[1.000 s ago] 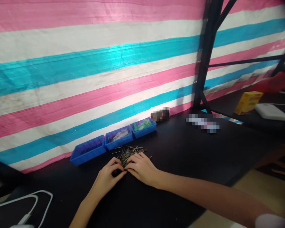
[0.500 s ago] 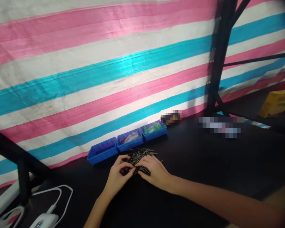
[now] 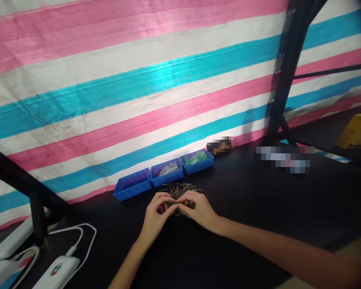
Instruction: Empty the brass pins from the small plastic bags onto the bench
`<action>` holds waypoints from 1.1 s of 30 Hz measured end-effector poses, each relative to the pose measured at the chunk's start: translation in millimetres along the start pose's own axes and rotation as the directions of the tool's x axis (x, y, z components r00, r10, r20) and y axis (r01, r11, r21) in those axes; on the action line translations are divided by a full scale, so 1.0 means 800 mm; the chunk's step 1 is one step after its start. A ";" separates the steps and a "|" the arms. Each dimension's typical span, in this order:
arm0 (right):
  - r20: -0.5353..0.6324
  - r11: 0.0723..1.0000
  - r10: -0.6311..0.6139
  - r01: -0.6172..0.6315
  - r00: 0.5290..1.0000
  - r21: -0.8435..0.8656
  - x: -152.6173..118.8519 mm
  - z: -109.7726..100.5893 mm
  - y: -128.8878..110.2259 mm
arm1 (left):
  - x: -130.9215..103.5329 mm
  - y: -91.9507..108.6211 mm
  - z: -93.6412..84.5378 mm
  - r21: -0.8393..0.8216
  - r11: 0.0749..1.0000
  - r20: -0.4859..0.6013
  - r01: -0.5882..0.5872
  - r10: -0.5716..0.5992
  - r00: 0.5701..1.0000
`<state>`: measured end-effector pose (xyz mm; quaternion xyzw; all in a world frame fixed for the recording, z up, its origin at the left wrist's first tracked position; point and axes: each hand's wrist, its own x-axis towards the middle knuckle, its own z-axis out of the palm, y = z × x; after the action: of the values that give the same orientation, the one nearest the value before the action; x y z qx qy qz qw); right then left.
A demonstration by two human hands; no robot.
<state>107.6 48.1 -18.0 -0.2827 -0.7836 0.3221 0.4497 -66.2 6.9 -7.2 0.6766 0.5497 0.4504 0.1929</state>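
My left hand [image 3: 155, 214] and my right hand [image 3: 205, 212] meet over a loose pile of thin, gold and silver coloured metal sticks [image 3: 179, 190] on the black table. Thumb and fingers of each are drawn into a pinch, and the fingertips touch or nearly touch. Whatever lies between them is too small to make out. Part of the pile is hidden under both hands. Just behind it stand three blue bins: a left bin [image 3: 134, 193] with little visible inside, a middle bin [image 3: 170, 179] with clear plastic pieces, and a right bin [image 3: 200, 167] with green ones.
A striped tarp [image 3: 144, 112] hangs behind the table [image 3: 258, 200]. White power devices [image 3: 58, 273] and a looped cable [image 3: 93, 237] lie at the left front. Black frame posts [image 3: 284, 84] rise at both sides. A yellow box [image 3: 356, 130] sits far right.
My right fingertips have come together with those of my left hand in a pinch above the pile. The whole view has shifted slightly.
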 end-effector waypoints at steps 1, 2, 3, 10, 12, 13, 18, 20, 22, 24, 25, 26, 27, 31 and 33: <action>0.001 1.000 -0.003 0.003 1.000 0.030 0.000 0.000 0.000 | 0.000 0.000 0.000 -0.009 1.000 -0.004 -0.003 0.003 1.000; 0.004 0.999 -0.009 0.009 1.000 0.051 0.001 0.000 0.001 | -0.001 0.001 0.001 -0.019 1.000 -0.010 -0.005 0.005 1.000; 0.008 0.998 -0.017 0.017 1.000 0.063 0.001 0.000 0.001 | -0.001 0.001 0.002 -0.030 1.000 -0.019 -0.006 0.005 1.000; -0.005 1.000 -0.006 0.006 1.000 -0.001 -0.001 0.002 -0.006 | -0.004 0.005 0.008 -0.011 0.998 -0.100 -0.066 0.064 0.993; -0.020 0.999 0.033 -0.033 0.999 -0.034 -0.001 0.001 -0.010 | -0.004 0.005 0.007 0.036 0.995 -0.129 -0.095 0.099 0.987; -0.030 0.998 0.058 -0.059 0.998 -0.038 -0.001 0.001 -0.011 | -0.004 0.005 0.006 0.067 0.991 -0.134 -0.114 0.122 0.983; -0.037 0.996 0.085 -0.084 0.996 0.024 -0.002 0.000 -0.012 | -0.011 0.007 0.003 0.278 0.924 -0.006 -0.264 0.277 0.961; -0.020 0.999 0.028 -0.027 0.999 0.027 -0.002 0.002 -0.010 | -0.014 0.009 0.005 0.318 0.900 0.040 -0.297 0.300 0.953; -0.020 0.999 0.001 0.000 1.000 0.051 -0.002 0.002 -0.009 | -0.015 0.012 0.007 0.310 0.906 0.043 -0.288 0.290 0.956; -0.042 0.994 0.028 -0.023 0.999 0.105 -0.001 0.002 -0.007 | -0.014 0.015 0.008 0.271 0.932 0.010 -0.240 0.246 0.969; -0.055 0.990 0.052 -0.045 0.997 0.134 0.000 0.001 -0.007 | -0.013 0.017 0.008 0.245 0.948 -0.017 -0.205 0.215 0.976; -0.067 0.985 0.079 -0.068 0.995 0.156 0.000 0.001 -0.006 | -0.011 0.019 0.007 0.215 0.962 -0.047 -0.170 0.184 0.982; -0.076 0.982 0.105 -0.091 0.992 0.168 0.001 0.001 -0.005 | -0.010 0.020 0.005 0.185 0.973 -0.078 -0.137 0.153 0.985; -0.037 0.985 0.139 -0.134 0.990 0.110 0.000 0.001 -0.004 | -0.003 0.023 -0.005 0.060 0.998 -0.160 -0.012 0.021 0.987; 0.011 0.992 0.105 -0.105 0.994 0.064 -0.001 0.003 -0.006 | 0.000 0.022 -0.010 -0.022 0.997 -0.159 0.073 -0.076 0.984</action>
<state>105.5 43.9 -15.7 -0.3077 -0.7587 0.3714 0.4379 -62.7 -0.6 10.0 0.6158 0.5847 0.4999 0.1704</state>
